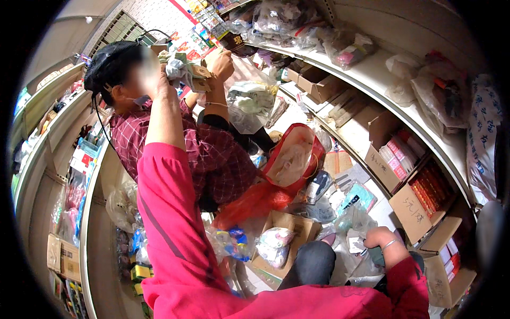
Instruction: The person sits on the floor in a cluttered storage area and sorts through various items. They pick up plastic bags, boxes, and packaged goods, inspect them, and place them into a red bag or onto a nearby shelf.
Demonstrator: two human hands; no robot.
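My left hand [162,89] reaches far up and forward, its fingers closed around a bundle of grey and pale green cloth pieces [179,69]. Brown card pieces [200,80] show at the bundle's right side, close to the hand [220,65] of a person in a dark red checked shirt. Low on the right, my right hand [380,239], with a bracelet at the wrist, has its fingers curled over a clear plastic bag [348,226]. A white card [356,244] and something dark grey-green lie in or under that plastic.
A person [180,143] crouches ahead on the left. Between us lie a red bag [295,154] and a cardboard box [304,234] with a wrapped white bundle. Shelves stand on both sides; the right one [340,74] bears plastic bags, with open cartons [396,159] below.
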